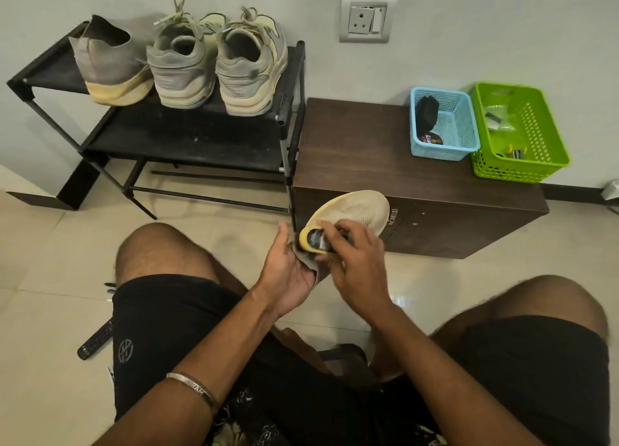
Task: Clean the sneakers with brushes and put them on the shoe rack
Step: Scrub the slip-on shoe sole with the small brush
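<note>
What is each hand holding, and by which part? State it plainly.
The left hand holds a sneaker sole-up by its heel end. The right hand grips a brush pressed against the sole near the heel; most of the brush is hidden under the fingers.

Black two-tier shoe rack (187, 134), three grey sneakers with cream-yellow soles (182, 70) on its top shelf, held sneaker's pale yellow sole (351, 211), dark brown wood-grain cabinet (361, 157), light blue basket (462, 134), lime green basket (536, 134), cream floor tiles (50, 264), black shorts (174, 328)
</note>
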